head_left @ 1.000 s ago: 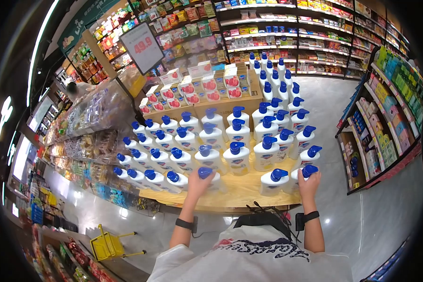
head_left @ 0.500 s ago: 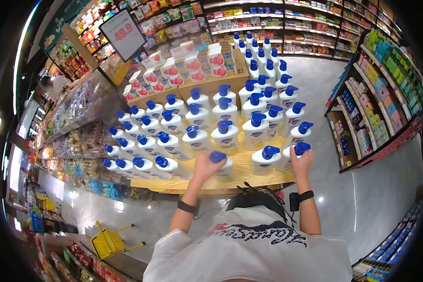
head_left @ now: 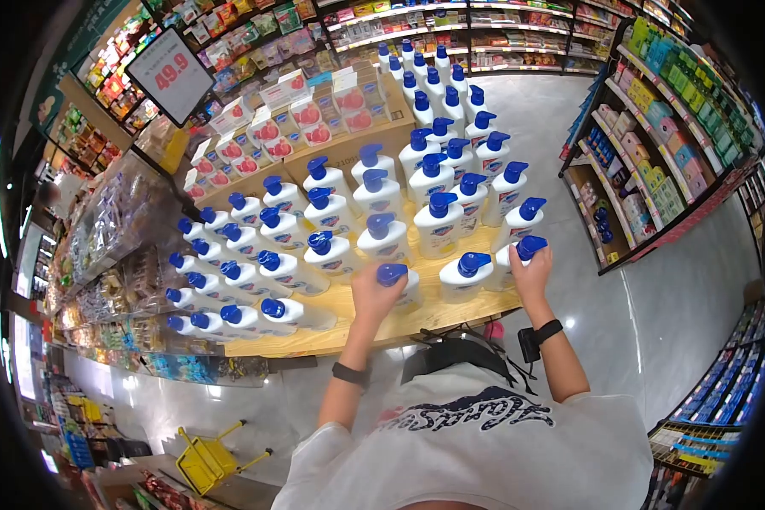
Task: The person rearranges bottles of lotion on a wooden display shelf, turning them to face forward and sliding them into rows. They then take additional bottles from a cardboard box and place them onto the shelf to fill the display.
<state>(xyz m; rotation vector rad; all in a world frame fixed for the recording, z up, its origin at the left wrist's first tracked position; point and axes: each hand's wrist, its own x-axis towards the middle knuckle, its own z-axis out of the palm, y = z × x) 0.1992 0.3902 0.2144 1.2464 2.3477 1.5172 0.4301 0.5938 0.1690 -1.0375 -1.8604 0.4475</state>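
Observation:
My left hand [head_left: 376,293] is closed round the neck area of a white pump bottle with a blue pump head [head_left: 392,274] at the front edge of the wooden table [head_left: 340,327]. At the front right corner, my right hand [head_left: 533,276] grips the upper part of another white pump bottle [head_left: 503,261]; its blue head shows above my fingers. Between the two stands an untouched pump bottle [head_left: 466,283]. Rows of matching pump bottles [head_left: 387,242] fill the table behind and to the left, all upright. My fingers partly hide both held bottles.
Stacked soap boxes [head_left: 314,127] sit on a carton behind the bottles, near a price sign [head_left: 172,78]. Packaged goods [head_left: 110,246] line the left. A stocked shelf [head_left: 654,161] stands right across the aisle. A yellow basket cart [head_left: 206,463] is on the floor behind left.
The camera view has turned, so the table and bottles appear farther left. Both hands stay on their bottles, with little visible movement against the table.

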